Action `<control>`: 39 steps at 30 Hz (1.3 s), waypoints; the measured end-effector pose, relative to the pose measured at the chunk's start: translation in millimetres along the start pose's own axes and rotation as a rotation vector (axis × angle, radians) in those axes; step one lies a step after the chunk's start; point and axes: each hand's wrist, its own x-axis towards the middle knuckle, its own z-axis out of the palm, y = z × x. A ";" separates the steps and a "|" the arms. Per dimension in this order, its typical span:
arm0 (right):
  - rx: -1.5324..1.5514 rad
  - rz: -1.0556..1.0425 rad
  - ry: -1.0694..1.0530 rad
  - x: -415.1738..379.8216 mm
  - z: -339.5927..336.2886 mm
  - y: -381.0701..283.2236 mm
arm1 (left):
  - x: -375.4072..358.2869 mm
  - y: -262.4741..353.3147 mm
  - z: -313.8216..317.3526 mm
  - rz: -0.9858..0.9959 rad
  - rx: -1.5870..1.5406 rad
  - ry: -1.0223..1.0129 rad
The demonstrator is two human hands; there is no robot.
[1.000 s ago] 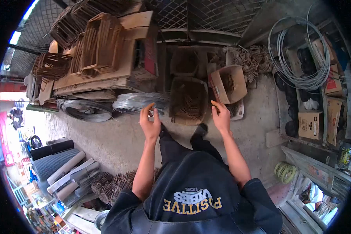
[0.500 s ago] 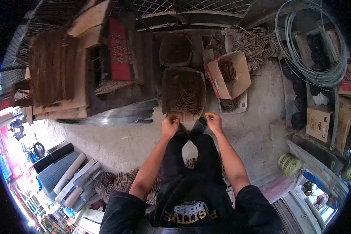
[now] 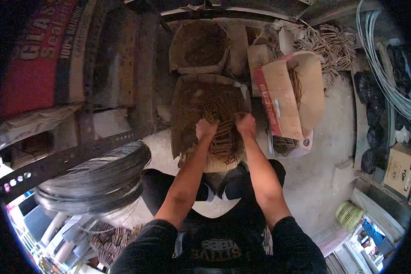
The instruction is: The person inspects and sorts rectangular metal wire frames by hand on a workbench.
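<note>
An open cardboard box (image 3: 180, 107) stands in front of my feet, with many thin rusty bent wire pieces (image 3: 221, 142) heaped in it. My left hand (image 3: 207, 128) is over the heap, its fingers curled closed; what they hold, if anything, is hidden. Near the right inner side of the box is my right hand (image 3: 245, 123), also closed, and I cannot make out anything in it. Both hands are at about the same height, a short gap apart.
Behind stands another dark box (image 3: 198, 48). To the right is a tilted carton (image 3: 283, 102) on a lower white box. A large wire coil (image 3: 93, 178) lies at left under a perforated metal rail (image 3: 68, 166). A green basket (image 3: 349, 215) sits at lower right.
I have crouched down with my knees bent and apart. Both hands have moved forward from near the box's front edge to over the rusty wire pieces inside it.
</note>
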 end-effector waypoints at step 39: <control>0.758 -0.514 0.180 -356.5 -416.1 -263.6 | -471.8 150.1 -410.6 0.558 -0.712 0.245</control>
